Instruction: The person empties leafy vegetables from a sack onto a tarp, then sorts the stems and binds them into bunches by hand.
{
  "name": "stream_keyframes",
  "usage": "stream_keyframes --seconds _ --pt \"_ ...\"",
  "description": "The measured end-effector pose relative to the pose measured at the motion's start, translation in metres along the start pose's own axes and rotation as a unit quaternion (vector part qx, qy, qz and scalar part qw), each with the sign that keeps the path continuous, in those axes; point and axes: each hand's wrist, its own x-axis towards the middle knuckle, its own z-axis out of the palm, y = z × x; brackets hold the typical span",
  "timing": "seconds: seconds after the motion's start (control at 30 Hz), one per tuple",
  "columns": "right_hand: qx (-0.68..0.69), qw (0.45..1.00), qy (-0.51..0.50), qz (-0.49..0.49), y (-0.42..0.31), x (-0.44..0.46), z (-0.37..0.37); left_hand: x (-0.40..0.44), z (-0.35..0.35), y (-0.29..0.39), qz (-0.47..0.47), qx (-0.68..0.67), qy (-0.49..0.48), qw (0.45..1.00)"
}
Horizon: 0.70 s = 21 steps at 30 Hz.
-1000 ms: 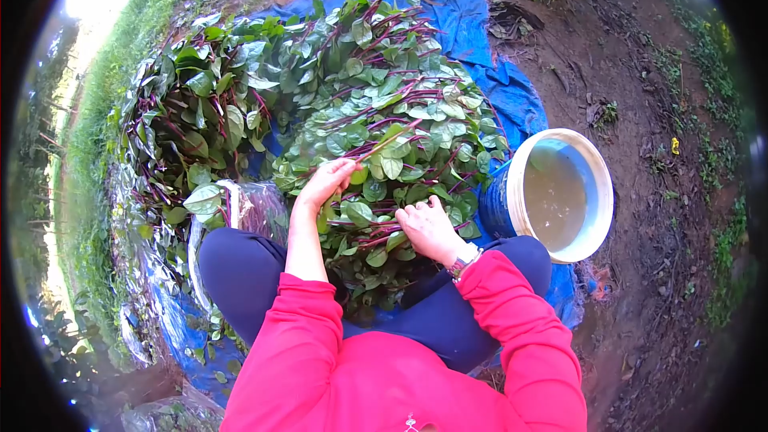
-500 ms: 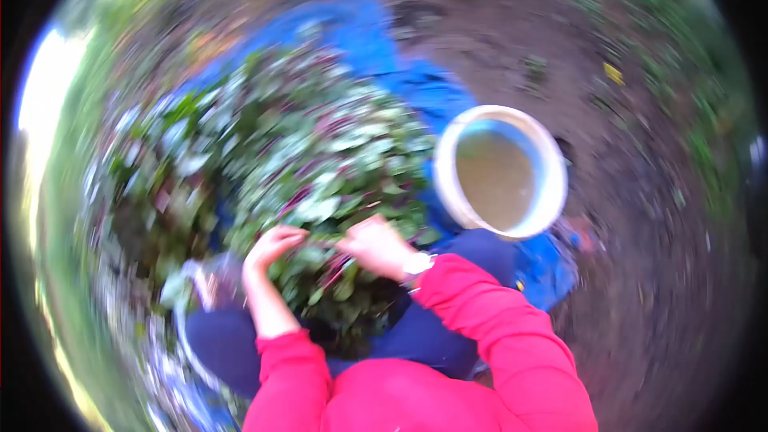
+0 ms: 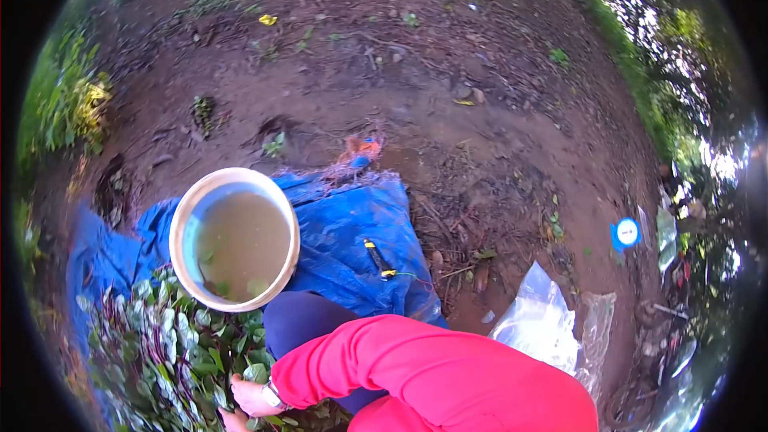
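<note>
At the bottom edge, my right hand [image 3: 254, 398], with a pale band at its wrist, is closed among the leaves; what its fingers hold is hidden. Just below it, my left hand [image 3: 234, 420] shows only in part, its fingers mostly cut off by the frame. Both are against a heap of green leafy stems [image 3: 172, 344] with purple stalks, spread on a blue tarp [image 3: 344, 220]. Beyond the heap stands a white bucket [image 3: 291, 252] of murky water with a few leaves in it.
On the tarp, right of the bucket, lies a small black-and-yellow tool [image 3: 378, 258]. Clear plastic bags [image 3: 540, 320] lie on muddy ground [image 3: 448, 112] to the right. Farther off is a round blue-and-white object [image 3: 626, 234]. My bent knee [image 3: 300, 320] is beside the bucket.
The view has swung to the right, so the bucket and heap now appear farther left and lower. Both hands stay close together at the leaves; the left is now mostly out of frame.
</note>
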Motion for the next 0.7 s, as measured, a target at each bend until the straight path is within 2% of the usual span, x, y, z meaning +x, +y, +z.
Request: stream_keyframes --seconds 0.07,0.13,0.2,0.23,0.27,0.3,0.33,0.37,0.4,0.43,0.47,0.5,0.53,0.57,0.6,0.67,0.7 --pt "0.009 0.998 -0.053 0.017 0.003 0.002 -0.007 0.007 -0.009 0.017 0.028 -0.024 -0.009 0.999" --pt "-0.001 0.998 -0.055 0.019 0.011 -0.008 -0.014 0.006 -0.028 0.034 0.051 -0.070 -0.032 0.996" --pt "0.044 0.996 -0.073 0.010 0.016 -0.011 -0.018 -0.006 -0.051 0.018 0.035 -0.116 -0.048 0.991" --pt "0.049 0.997 -0.064 0.018 0.015 -0.010 -0.016 0.001 -0.053 0.005 0.110 -0.174 -0.068 0.976" --pt "0.057 0.997 -0.055 0.016 0.013 -0.009 -0.009 0.022 -0.030 -0.022 0.180 -0.162 0.020 0.970" --pt "0.027 0.999 0.021 0.017 0.011 -0.015 -0.005 -0.023 -0.084 0.007 0.185 -0.160 -0.006 0.970" --pt "0.065 0.996 0.055 0.017 0.011 -0.017 -0.005 0.002 -0.065 -0.028 0.244 -0.148 -0.040 0.958" --pt "0.100 0.991 0.082 0.021 0.013 -0.018 -0.007 -0.033 -0.110 -0.004 0.186 -0.187 -0.101 0.959" --pt "0.160 0.978 0.136 0.009 0.012 -0.014 -0.001 -0.047 -0.119 -0.008 0.227 -0.110 0.019 0.967" --pt "0.152 0.979 0.133 -0.012 0.008 -0.011 0.004 -0.059 -0.138 -0.016 0.257 -0.066 -0.006 0.964" --pt "0.148 0.981 0.118 -0.033 0.003 -0.006 0.012 -0.062 -0.138 -0.035 0.280 -0.115 0.016 0.953" --pt "0.165 0.961 0.216 -0.060 0.000 -0.007 0.024 -0.098 -0.184 -0.002 0.110 -0.281 -0.032 0.953" --pt "0.158 0.963 0.196 -0.093 0.002 -0.011 0.018 -0.110 -0.190 -0.003 0.067 -0.320 0.010 0.945" --pt "0.136 0.975 0.141 -0.101 0.002 -0.011 0.018 -0.124 -0.214 0.007 -0.004 -0.404 -0.049 0.913" --pt "0.080 0.967 0.206 -0.123 0.003 -0.012 0.027 -0.131 -0.219 0.011 -0.009 -0.405 -0.030 0.914" --pt "0.069 0.988 0.019 -0.134 0.004 -0.005 0.018 -0.108 -0.192 -0.010 -0.003 -0.420 -0.096 0.903" --pt "0.053 0.990 0.017 -0.130 0.005 -0.004 0.018 -0.111 -0.193 0.000 0.005 -0.433 -0.096 0.896"
